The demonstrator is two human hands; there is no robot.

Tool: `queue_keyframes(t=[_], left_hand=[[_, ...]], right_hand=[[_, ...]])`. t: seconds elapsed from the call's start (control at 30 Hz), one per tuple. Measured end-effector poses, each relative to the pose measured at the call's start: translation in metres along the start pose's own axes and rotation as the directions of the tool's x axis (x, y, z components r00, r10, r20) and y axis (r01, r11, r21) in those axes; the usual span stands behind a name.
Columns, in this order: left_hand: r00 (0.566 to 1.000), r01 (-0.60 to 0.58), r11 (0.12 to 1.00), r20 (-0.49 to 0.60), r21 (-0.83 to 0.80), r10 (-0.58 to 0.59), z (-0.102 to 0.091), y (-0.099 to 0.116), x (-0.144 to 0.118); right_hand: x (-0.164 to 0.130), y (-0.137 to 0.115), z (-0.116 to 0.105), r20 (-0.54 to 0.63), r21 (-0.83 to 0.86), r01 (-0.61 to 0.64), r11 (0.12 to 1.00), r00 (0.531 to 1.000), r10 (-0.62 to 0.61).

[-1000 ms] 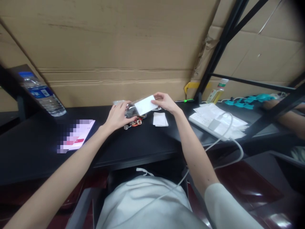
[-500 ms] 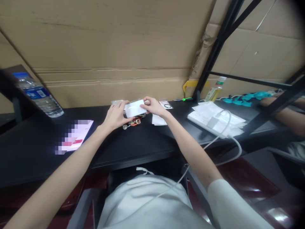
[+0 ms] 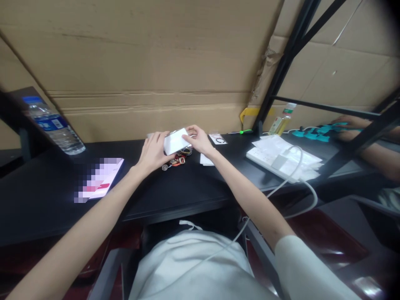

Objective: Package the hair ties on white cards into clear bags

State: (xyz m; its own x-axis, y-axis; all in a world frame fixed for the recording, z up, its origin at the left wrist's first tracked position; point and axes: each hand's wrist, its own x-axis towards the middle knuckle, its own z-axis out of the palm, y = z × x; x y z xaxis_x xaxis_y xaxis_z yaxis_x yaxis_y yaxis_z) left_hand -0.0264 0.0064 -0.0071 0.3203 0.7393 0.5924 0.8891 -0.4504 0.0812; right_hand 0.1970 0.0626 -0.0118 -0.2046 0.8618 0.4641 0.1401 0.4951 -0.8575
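Note:
Between my hands, above the black table, is a small flat white box (image 3: 176, 142) with a shiny surface. My left hand (image 3: 153, 151) grips its left end, thumb below and fingers over the top edge. At the right end, my right hand (image 3: 197, 139) pinches its corner with thumb and fingers. Just below the box lies a small tangle of red, orange and dark cords with metal pieces (image 3: 177, 162), partly hidden by the box and my left hand. A white paper (image 3: 206, 160) lies beneath my right wrist, and a small clear packet with a black ring (image 3: 218, 138) is behind it.
A water bottle (image 3: 56, 127) leans at the left, near a pink-and-white flat item (image 3: 108, 183). To the right are stacked papers (image 3: 271, 152) with a white charger (image 3: 283, 161) and cable, a drink bottle (image 3: 281, 120) and a black frame (image 3: 278, 79). Another person's hands (image 3: 353, 127) touch teal pieces (image 3: 318, 132).
The white box has tilted slightly, its right end rising, with both hands still on it. At the far right, the other person's hands have come further into view over the teal pieces.

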Motion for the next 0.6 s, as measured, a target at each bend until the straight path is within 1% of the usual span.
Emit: queue_keyframes(t=[0.07,0.13,0.2,0.3,0.47,0.53,0.6], left_hand=[[1.0,-0.004,1.0,-0.004,-0.028,0.003,0.001,0.001,-0.001],[1.0,0.019,0.999,-0.006,-0.044,-0.019,0.002,0.003,-0.002],[0.999,0.049,0.998,-0.002,-0.048,-0.049,0.002,0.004,-0.002],[0.998,0.063,0.996,0.009,-0.055,-0.063,0.003,0.005,-0.003],[0.995,0.103,0.993,0.008,-0.065,-0.103,0.001,0.007,-0.002],[0.991,0.133,0.988,0.002,-0.079,-0.133,0.0,0.009,-0.002],[0.99,0.141,0.986,-0.001,-0.092,-0.142,0.0,0.011,-0.002]], right_hand=[[0.0,0.003,0.003,-0.018,-0.057,0.04,0.998,0.999,-0.041],[0.0,0.004,0.005,-0.022,-0.118,0.083,0.99,0.996,-0.087],[0.0,0.004,0.005,-0.009,-0.161,0.102,0.982,0.995,-0.104],[-0.001,-0.001,0.002,0.011,-0.175,0.083,0.981,0.997,-0.082],[-0.005,-0.01,-0.001,-0.052,-0.238,0.072,0.969,0.995,-0.087],[-0.006,-0.01,-0.001,-0.081,-0.274,0.054,0.96,0.994,-0.079],[-0.006,-0.007,0.0,-0.089,-0.266,0.032,0.964,0.994,-0.057]])
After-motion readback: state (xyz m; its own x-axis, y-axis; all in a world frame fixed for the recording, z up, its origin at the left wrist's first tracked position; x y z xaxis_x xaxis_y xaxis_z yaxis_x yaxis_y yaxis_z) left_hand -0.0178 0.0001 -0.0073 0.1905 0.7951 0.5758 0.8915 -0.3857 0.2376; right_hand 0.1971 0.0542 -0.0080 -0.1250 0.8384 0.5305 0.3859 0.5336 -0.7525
